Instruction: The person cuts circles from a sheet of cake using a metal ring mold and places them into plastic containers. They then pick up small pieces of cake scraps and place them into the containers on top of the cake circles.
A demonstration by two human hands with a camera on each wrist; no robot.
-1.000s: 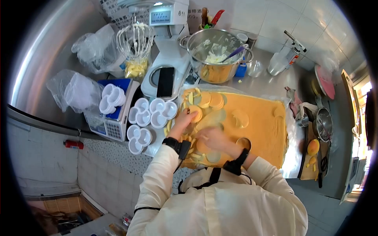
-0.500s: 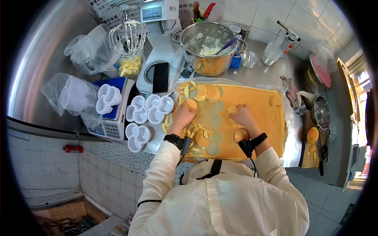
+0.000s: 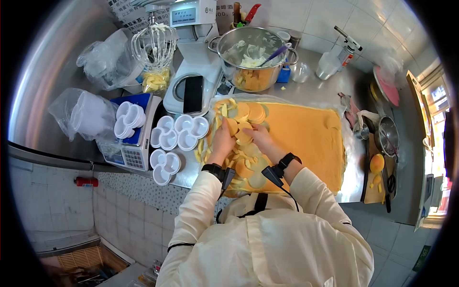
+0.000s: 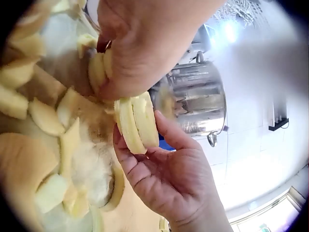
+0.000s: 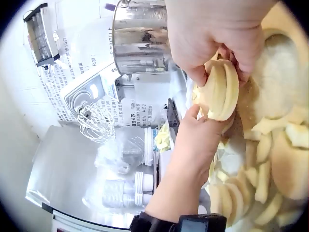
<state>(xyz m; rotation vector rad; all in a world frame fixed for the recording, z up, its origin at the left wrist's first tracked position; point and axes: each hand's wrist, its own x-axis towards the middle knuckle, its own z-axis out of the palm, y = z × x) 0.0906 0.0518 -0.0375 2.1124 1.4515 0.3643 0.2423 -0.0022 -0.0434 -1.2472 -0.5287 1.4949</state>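
Observation:
A large yellow sponge cake sheet (image 3: 306, 134) covers the worktop, its left part cut into round holes and scraps. My left hand (image 3: 223, 142) holds cake rounds (image 4: 99, 70) over that cut part. Close beside it, my right hand (image 3: 264, 141) pinches two stacked cake rounds (image 5: 222, 89) between thumb and fingers. In the left wrist view the right hand's rounds (image 4: 137, 123) stand on edge, next to the left hand. Thin scraps (image 5: 263, 181) and leftover rounds (image 3: 244, 168) lie below. More rounds (image 3: 253, 113) overlap at the sheet's far left.
White three-part plastic cups (image 3: 165, 165) stand left of the sheet, near a scale (image 3: 136, 155). Behind are a mixer with a creamy whisk (image 3: 154, 48), a phone (image 3: 193, 94) and a steel pot (image 3: 253, 76). At right, a mango (image 3: 377, 163) lies on a board.
My right hand reached right to a cut round on the sheet, then came back left beside my left hand with cake. The left hand stayed near its place.

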